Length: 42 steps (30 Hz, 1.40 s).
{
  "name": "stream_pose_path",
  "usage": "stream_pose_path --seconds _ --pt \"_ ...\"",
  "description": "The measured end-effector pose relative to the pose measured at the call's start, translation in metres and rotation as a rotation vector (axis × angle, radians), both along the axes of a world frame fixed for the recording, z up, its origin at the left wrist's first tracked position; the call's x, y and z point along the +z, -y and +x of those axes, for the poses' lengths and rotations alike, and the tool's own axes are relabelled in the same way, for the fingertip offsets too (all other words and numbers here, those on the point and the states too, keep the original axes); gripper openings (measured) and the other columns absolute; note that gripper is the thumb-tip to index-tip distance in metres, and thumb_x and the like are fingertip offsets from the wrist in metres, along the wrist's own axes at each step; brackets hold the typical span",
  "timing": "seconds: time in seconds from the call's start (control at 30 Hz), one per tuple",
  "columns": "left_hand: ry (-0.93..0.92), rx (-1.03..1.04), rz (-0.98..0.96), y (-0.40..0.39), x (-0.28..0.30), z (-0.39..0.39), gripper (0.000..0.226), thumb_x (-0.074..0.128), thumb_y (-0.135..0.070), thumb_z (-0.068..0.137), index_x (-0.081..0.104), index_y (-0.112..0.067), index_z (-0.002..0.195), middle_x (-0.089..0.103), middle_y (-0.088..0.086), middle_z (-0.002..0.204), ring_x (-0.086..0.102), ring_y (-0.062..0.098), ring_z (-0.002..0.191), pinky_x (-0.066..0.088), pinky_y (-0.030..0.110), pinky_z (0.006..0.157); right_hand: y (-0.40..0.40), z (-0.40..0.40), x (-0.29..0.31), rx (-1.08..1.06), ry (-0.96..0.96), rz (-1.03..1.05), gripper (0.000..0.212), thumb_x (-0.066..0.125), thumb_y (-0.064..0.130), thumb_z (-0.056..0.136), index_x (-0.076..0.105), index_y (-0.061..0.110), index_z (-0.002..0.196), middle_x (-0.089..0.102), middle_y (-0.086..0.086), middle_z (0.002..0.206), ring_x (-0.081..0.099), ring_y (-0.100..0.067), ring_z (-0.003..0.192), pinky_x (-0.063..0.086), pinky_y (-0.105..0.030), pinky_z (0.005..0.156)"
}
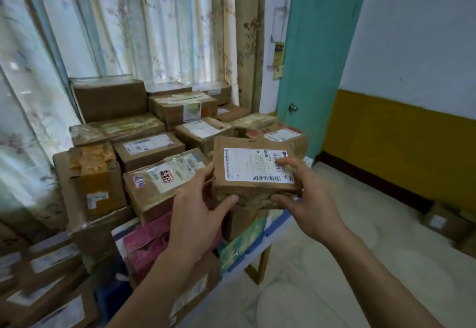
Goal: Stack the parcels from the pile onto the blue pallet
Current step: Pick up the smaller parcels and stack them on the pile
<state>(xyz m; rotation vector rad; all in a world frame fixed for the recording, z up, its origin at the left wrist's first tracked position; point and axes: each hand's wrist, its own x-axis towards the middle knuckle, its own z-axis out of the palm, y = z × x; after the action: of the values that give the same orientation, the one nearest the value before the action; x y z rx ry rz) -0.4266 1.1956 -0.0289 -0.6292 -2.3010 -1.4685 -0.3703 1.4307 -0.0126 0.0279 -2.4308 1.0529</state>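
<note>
A small flat brown parcel point(255, 170) with a white shipping label on top is held in the air between both hands. My left hand point(198, 204) grips its near left corner, thumb under the front edge. My right hand point(306, 199) grips its near right side, fingers over the label. Below and behind it stands a stack of several cardboard parcels point(154, 152) in layers against the curtain. The blue pallet point(277, 227) shows only as a strip of edge under the stack's right side.
A floral curtain point(128, 31) hangs behind the stack. A teal door point(316, 57) stands at the right, beside a yellow and white wall. More parcels point(445, 222) lie on the floor by the right wall. A wooden leg point(260, 266) stands below the pallet edge.
</note>
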Motion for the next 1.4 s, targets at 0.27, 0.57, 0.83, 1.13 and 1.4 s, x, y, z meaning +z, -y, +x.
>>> stream_pose_path --seconds 0.27,0.57,0.83,1.13,1.4 --pt "-0.022 0.298 -0.234 -0.055 -0.010 -0.061 0.083 0.082 -0.051 0.075 0.040 -0.032 0.143 0.057 -0.012 0.128 0.050 0.017 0.123 0.045 0.052 0.103 -0.073 -0.109 -0.016 0.199 0.085 -0.042 0.074 0.088 0.013 0.078 0.054 0.044 0.135 0.057 0.024 0.128 0.058 -0.003 0.117 0.057 -0.036 0.095" --pt "0.023 0.556 -0.453 -0.092 -0.038 -0.084 0.068 0.075 -0.050 0.084 0.044 -0.039 0.144 0.049 -0.002 0.135 0.040 0.021 0.131 0.023 0.048 0.113 -0.099 -0.198 -0.031 0.483 0.211 -0.013 0.068 0.084 0.008 0.082 0.056 0.039 0.136 0.050 0.022 0.133 0.047 0.001 0.126 0.050 -0.022 0.105" --pt "0.060 0.657 -0.496 -0.093 -0.034 -0.091 0.063 0.076 -0.043 0.084 0.052 -0.028 0.141 0.045 0.005 0.138 0.043 0.026 0.130 0.037 0.050 0.111 -0.086 -0.233 -0.036 0.589 0.191 0.152 0.067 0.076 0.017 0.091 0.047 0.036 0.148 0.024 0.008 0.165 0.022 -0.014 0.150 0.023 -0.035 0.121" --pt "0.052 0.597 -0.568 -0.081 -0.027 -0.087 0.062 0.074 -0.038 0.087 0.051 -0.023 0.143 0.043 0.001 0.142 0.043 0.019 0.131 0.039 0.036 0.109 -0.096 -0.236 -0.034 0.651 0.148 0.207 0.074 0.076 0.035 0.091 0.036 0.040 0.154 0.020 0.006 0.168 0.020 -0.017 0.153 0.024 -0.046 0.122" --pt "0.020 0.679 -0.541 -0.047 -0.012 -0.071 0.053 0.058 -0.043 0.096 0.052 -0.019 0.143 0.045 0.000 0.144 0.044 0.018 0.133 0.043 0.042 0.109 -0.081 -0.220 0.001 0.634 -0.055 0.243 0.061 0.064 0.047 0.096 0.042 0.031 0.151 0.034 0.008 0.161 0.028 -0.011 0.150 0.030 -0.042 0.120"
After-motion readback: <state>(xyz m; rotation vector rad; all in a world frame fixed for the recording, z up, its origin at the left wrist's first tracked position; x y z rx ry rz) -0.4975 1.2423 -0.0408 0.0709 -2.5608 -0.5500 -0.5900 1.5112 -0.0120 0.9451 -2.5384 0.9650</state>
